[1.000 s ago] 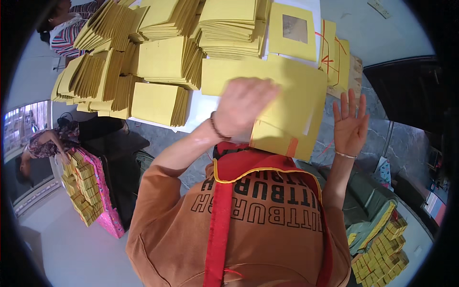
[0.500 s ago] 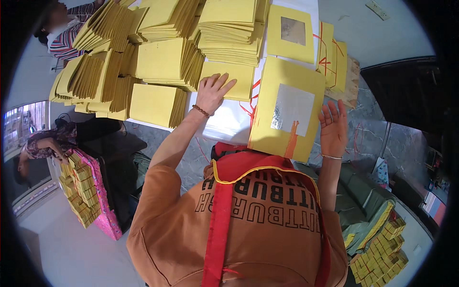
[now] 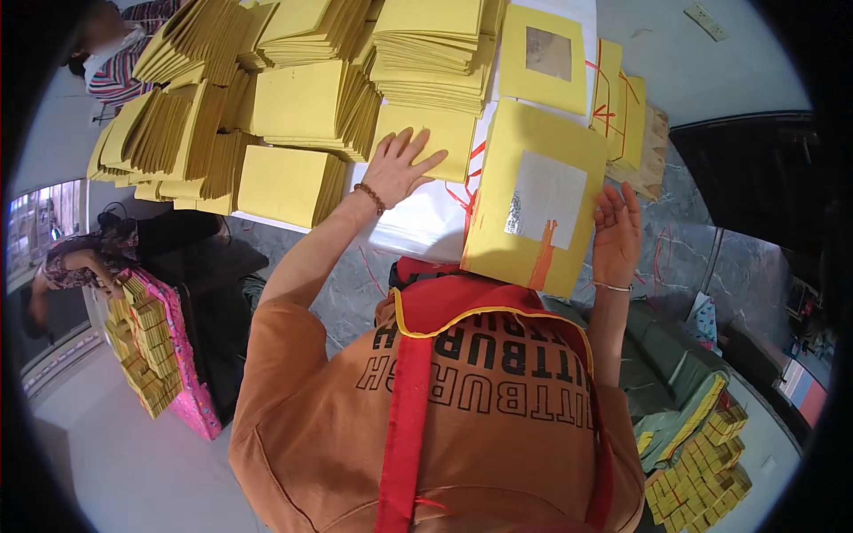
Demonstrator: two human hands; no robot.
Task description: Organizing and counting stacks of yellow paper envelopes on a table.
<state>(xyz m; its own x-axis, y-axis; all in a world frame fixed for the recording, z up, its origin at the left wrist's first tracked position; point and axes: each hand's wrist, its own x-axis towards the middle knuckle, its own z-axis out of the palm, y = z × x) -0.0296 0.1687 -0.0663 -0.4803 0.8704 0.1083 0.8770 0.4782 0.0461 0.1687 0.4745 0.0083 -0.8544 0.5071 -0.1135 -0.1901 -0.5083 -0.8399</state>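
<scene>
My left hand (image 3: pixel 400 171), with a beaded bracelet on its wrist, lies with spread fingers on the near part of a low yellow paper bundle (image 3: pixel 444 129). To the right stands a larger yellow paper block (image 3: pixel 502 169) with a silvery rectangular patch (image 3: pixel 555 182) and an orange-red smear on top. Beside its right edge is my right hand (image 3: pixel 617 235), open, fingers stretched and slightly bent. Whether those fingertips touch the block I cannot tell. Red strings (image 3: pixel 462 197) lie between the bundle and the block.
Many stacks of folded yellow paper (image 3: pixel 302 102) fill the table's left and far side. Another patched yellow block (image 3: pixel 520 80) lies beyond; red-tied bundles (image 3: pixel 629 115) sit at right. One person (image 3: pixel 115 67) is at far left, another (image 3: pixel 89 262) beside a pink-edged container (image 3: pixel 191 391) of yellow bundles.
My left hand has slid a little toward me and to the right on the bundle. My right hand has come slightly closer to the block's edge.
</scene>
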